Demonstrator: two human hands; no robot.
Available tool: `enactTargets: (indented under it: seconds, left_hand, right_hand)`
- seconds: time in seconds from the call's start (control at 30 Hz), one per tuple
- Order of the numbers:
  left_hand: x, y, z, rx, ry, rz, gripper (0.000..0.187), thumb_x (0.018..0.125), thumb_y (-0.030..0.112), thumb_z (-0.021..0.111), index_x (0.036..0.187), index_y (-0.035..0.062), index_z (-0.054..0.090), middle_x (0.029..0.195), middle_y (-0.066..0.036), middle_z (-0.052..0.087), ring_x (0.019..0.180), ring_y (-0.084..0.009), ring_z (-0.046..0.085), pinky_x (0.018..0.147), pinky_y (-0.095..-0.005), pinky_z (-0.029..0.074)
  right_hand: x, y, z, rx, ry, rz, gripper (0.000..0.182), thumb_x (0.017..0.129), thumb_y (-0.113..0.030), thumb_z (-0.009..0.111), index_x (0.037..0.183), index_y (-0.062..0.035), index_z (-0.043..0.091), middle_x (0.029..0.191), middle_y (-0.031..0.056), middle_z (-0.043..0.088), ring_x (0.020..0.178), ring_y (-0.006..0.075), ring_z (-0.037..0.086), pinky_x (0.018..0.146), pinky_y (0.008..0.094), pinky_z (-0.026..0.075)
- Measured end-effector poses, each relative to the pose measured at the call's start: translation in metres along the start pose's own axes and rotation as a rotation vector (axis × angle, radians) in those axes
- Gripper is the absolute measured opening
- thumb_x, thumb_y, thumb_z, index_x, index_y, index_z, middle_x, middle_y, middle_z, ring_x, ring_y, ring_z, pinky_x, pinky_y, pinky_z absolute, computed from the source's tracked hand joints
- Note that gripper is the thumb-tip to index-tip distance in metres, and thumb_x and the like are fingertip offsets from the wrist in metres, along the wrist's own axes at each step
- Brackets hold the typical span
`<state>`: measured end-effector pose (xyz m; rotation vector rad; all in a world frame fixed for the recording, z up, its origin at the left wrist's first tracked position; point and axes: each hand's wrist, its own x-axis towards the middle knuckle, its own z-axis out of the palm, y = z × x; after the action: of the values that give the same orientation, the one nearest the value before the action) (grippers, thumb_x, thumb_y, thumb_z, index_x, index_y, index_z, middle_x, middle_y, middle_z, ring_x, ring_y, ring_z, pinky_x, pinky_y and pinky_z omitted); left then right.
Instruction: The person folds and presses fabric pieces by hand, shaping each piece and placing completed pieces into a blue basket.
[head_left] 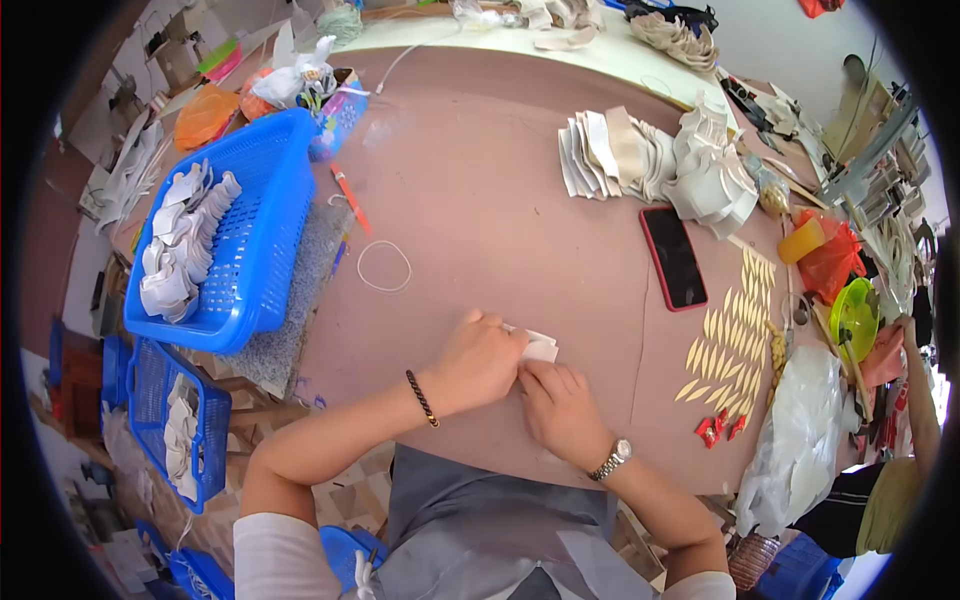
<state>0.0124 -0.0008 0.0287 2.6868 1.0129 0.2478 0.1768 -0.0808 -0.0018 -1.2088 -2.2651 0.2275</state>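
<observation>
Both hands meet over the brown table, close to its front edge. My left hand (482, 358), with a beaded bracelet at its wrist, is closed on a small off-white piece of folded sheet material (541, 347), perhaps leather or fabric. My right hand (562, 405), with a metal watch, pinches the near edge of the same piece. The fingers cover part of it, so its full shape is hidden. Similar off-white pieces (625, 150) stand stacked at the far right of the table. Beyond my left hand lies a thin white loop (385, 266).
At left stand a blue basket (275, 215) holding pieces and a lower blue basket (213, 440). To the right lie a phone (676, 258), rows of yellow leaf-shaped pieces (738, 325), red wrapped bits (712, 430) and a clear plastic bag (795, 440). Another person's arm (922, 390) shows far right.
</observation>
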Motion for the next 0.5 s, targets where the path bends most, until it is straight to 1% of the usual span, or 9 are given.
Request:
enactTargets:
  seconds: [0.07,0.2,0.3,0.37,0.4,0.47,0.5]
  left_hand:
    - [0.000,-0.001,0.002,0.023,0.020,-0.034,0.013,0.072,0.013,0.064,0.080,0.0033,0.061,0.072,-0.011,0.063,0.078,-0.0256,0.059,0.069,-0.0377,0.041]
    - [0.001,0.003,0.000,0.039,-0.018,-0.037,0.013,0.072,0.013,0.064,0.080,0.0032,0.061,0.073,-0.011,0.063,0.078,-0.0261,0.059,0.068,-0.0381,0.041]
    - [-0.001,0.004,-0.003,0.071,-0.007,-0.037,0.014,0.074,0.013,0.065,0.082,0.0020,0.060,0.076,-0.012,0.063,0.079,-0.0275,0.059,0.069,-0.0385,0.043]
    - [-0.004,0.003,-0.002,0.060,0.067,-0.039,0.007,0.072,0.006,0.059,0.078,0.0006,0.060,0.075,-0.014,0.063,0.080,-0.0283,0.059,0.070,-0.0387,0.046]
    - [-0.006,0.000,-0.002,0.063,0.063,-0.039,0.007,0.072,0.006,0.059,0.078,0.0006,0.060,0.075,-0.014,0.063,0.080,-0.0283,0.059,0.070,-0.0387,0.046]
    - [-0.005,-0.009,-0.002,0.009,-0.047,-0.005,0.010,0.072,0.005,0.059,0.080,-0.0018,0.060,0.079,-0.016,0.063,0.081,-0.0297,0.059,0.071,-0.0402,0.049]
    - [-0.004,-0.010,-0.004,0.009,-0.052,-0.006,0.010,0.072,0.005,0.059,0.080,-0.0018,0.060,0.079,-0.016,0.063,0.081,-0.0297,0.059,0.071,-0.0402,0.049]
  right_hand:
    - [-0.001,0.001,0.004,0.017,0.023,0.023,0.038,0.073,-0.003,0.060,0.110,0.0043,0.057,0.112,0.0129,0.054,0.099,0.0283,0.054,0.087,0.0375,0.041]
    - [0.002,0.000,0.001,0.001,0.002,0.027,0.038,0.073,-0.003,0.060,0.110,0.0044,0.057,0.112,0.0126,0.054,0.099,0.0272,0.054,0.087,0.0370,0.041]
    - [0.002,0.004,-0.002,0.010,-0.020,0.006,0.037,0.074,-0.004,0.060,0.111,0.0033,0.058,0.113,0.0108,0.054,0.099,0.0248,0.054,0.087,0.0363,0.040]
    - [0.002,0.006,-0.002,0.002,-0.054,-0.002,0.037,0.075,-0.006,0.061,0.111,0.0014,0.058,0.113,0.0086,0.054,0.099,0.0221,0.054,0.086,0.0354,0.040]
    - [0.002,0.006,-0.003,0.006,-0.052,-0.001,0.037,0.075,-0.006,0.061,0.111,0.0014,0.058,0.113,0.0086,0.054,0.099,0.0221,0.054,0.086,0.0354,0.040]
    - [0.002,0.006,-0.005,-0.014,-0.065,-0.010,0.036,0.076,-0.007,0.061,0.111,-0.0003,0.059,0.113,0.0070,0.054,0.099,0.0205,0.053,0.086,0.0346,0.040]
    - [0.003,0.006,-0.005,-0.009,-0.064,-0.008,0.036,0.076,-0.007,0.061,0.111,-0.0003,0.059,0.113,0.0070,0.054,0.099,0.0205,0.053,0.086,0.0346,0.040]
